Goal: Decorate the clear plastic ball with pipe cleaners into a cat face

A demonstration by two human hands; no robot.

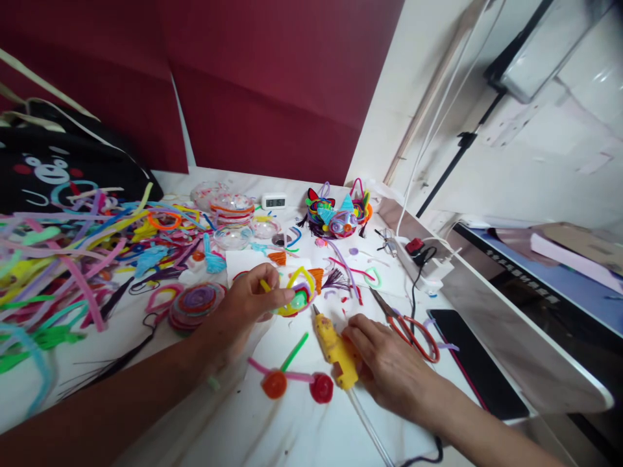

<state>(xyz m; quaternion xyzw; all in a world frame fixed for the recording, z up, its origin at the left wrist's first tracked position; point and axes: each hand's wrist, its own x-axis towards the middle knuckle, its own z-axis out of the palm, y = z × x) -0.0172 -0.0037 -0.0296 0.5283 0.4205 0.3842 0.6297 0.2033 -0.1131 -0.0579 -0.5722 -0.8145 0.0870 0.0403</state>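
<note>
Pinched between the thumb and fingers of my left hand [257,299] is a small pipe-cleaner ornament [299,293], with yellow, purple and green loops and an orange piece at its right side. My right hand [382,360] is curled against the right side of a yellow hot glue gun [337,347], whose nozzle points up toward the ornament. Its fingertips are partly hidden. A clear glue stick [367,421] sticks out of the gun's back end. Below lie an orange pipe-cleaner coil [275,384], a red coil [322,388] and a green pipe-cleaner piece [294,351].
Orange-handled scissors [413,334] and a black phone [474,363] lie at the right, near a power strip [421,266]. Loose pipe cleaners [73,253] heap at the left. Finished ornaments [338,214], clear plastic shells [233,237] and a small digital clock [274,201] stand behind.
</note>
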